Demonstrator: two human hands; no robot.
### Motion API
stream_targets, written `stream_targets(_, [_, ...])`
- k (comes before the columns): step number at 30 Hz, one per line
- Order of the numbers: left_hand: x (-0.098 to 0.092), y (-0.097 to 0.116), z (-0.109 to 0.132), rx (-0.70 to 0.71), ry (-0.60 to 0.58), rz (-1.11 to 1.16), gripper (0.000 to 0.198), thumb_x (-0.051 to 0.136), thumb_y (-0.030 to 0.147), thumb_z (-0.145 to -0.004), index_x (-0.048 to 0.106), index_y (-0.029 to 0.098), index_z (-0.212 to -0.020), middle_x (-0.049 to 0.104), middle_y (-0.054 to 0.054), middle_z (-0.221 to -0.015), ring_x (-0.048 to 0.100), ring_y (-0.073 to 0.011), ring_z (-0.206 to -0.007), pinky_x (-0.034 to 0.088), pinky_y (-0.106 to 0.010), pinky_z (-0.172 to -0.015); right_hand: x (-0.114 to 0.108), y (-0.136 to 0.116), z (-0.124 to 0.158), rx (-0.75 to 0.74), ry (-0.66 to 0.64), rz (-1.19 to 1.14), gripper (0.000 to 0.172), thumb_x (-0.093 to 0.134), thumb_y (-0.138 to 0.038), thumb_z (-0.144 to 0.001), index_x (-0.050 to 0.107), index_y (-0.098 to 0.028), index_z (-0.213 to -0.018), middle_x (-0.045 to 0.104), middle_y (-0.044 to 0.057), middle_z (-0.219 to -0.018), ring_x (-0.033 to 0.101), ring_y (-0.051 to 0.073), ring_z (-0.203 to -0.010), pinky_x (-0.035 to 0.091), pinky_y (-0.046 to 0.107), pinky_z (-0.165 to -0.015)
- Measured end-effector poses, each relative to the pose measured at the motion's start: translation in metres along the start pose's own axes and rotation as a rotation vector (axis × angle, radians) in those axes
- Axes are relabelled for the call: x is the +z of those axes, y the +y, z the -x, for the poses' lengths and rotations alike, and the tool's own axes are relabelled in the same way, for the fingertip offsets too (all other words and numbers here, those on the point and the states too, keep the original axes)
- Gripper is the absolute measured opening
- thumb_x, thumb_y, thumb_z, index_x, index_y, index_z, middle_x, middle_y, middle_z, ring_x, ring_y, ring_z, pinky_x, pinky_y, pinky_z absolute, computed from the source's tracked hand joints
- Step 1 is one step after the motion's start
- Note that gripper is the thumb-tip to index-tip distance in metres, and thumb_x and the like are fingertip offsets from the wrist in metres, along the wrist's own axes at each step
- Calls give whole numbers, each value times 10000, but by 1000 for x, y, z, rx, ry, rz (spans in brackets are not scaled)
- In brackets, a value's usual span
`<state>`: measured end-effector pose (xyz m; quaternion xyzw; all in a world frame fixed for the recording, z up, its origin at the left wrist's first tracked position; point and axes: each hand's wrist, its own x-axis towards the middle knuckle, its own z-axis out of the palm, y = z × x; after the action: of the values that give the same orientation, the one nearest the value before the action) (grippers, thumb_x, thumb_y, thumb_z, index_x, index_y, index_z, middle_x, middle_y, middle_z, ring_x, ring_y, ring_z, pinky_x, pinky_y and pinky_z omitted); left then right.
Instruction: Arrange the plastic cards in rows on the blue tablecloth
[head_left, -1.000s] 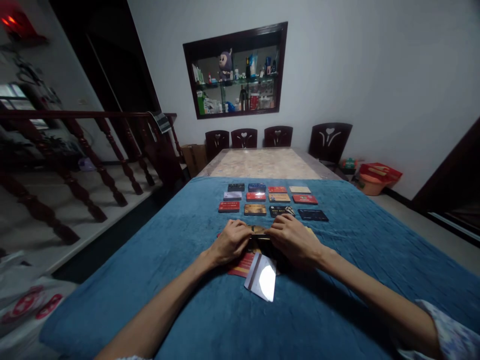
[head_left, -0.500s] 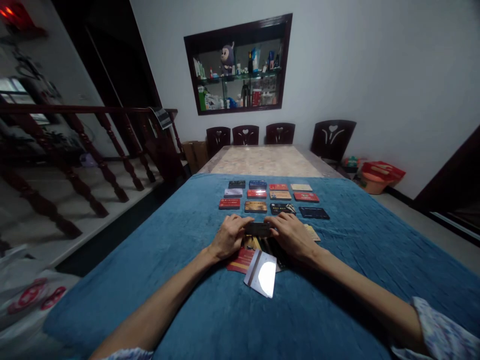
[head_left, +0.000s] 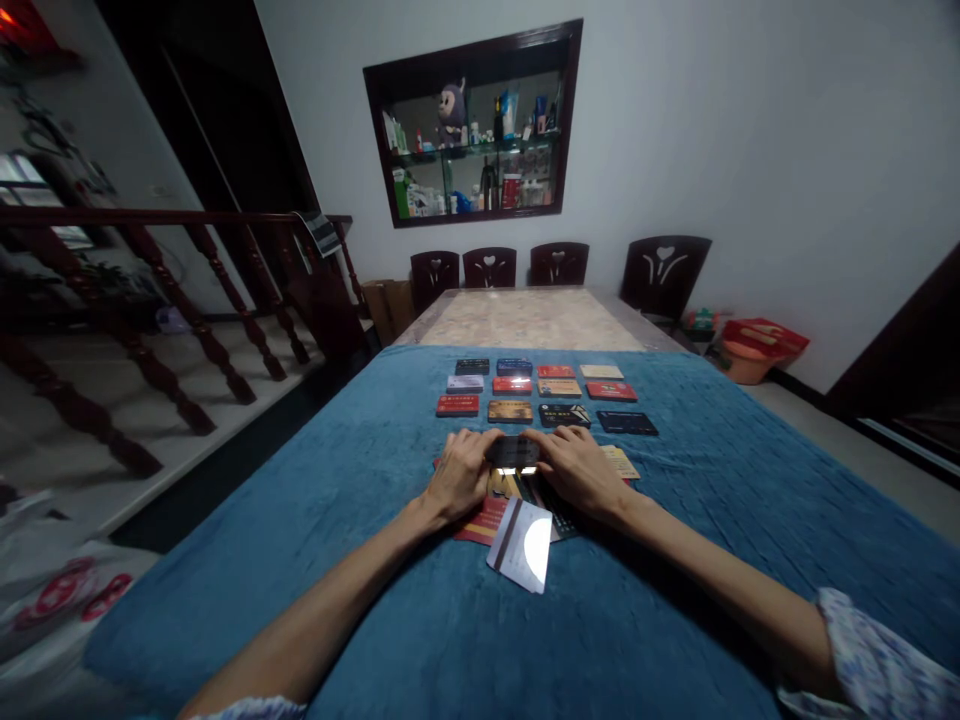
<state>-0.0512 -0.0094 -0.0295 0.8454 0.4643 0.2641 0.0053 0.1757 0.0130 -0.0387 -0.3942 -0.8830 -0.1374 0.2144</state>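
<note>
Between my two hands is a stack of dark cards (head_left: pixel 513 452). My left hand (head_left: pixel 463 472) is closed on its left end, and my right hand (head_left: pixel 576 466) grips the right end. Loose cards lie spread below and around my hands: a white card with a dark stripe (head_left: pixel 522 545) catching a bright glare, a red card (head_left: pixel 481 522) partly under it, and a yellowish card (head_left: pixel 621 462) by my right hand. My palms hide part of this pile. Just beyond, stacks of cards stand in rows, among them a black one (head_left: pixel 564 415) and a gold one (head_left: pixel 510 411).
A blue cloth (head_left: pixel 360 620) covers the near part of the table, with the stone-patterned top (head_left: pixel 525 318) showing behind. Dark chairs (head_left: pixel 667 275) stand around the far end. A wooden railing (head_left: pixel 180 290) runs along the left, and plastic bags (head_left: pixel 67 610) lie at lower left.
The dark stack in my hands has tipped so that its upper face shows more, with a bright reflection along its lower edge. Both hands stay almost in place.
</note>
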Motion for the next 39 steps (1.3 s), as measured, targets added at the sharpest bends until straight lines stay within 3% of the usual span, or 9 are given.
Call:
stream_targets(11, [4,1,-3,-33,15,15,490,474,55,-821,501,168,-1297,651,-101,-1170,542,-256,-1034,377,-416,-879,-3,-2,-3,22,4,-56,416,512,-221,-910,528,-156,-1321,663,122,-1032,523,254,-952,349,346,-786])
stream_targets(27, [2,0,-5,-10,23,20,566,526,113,-818,428,160,-1374,609,-128,-1188,510,-287,-1090,363,-446,-928,0,0,-5,44,21,17,504,590,-240,-856,525,-164,-1350,629,159,-1121,488,296,-1027,374,383,-825])
stream_targets(39, [-4,-10,-8,-20,29,-67,553,539,158,-847,425,176,-1388,595,-125,-1192,497,-278,-1085,339,-447,-945,-3,-1,-25,30,-9,66,498,583,-256,-860,516,-152,-1343,621,158,-1111,481,291,-1018,360,371,-804])
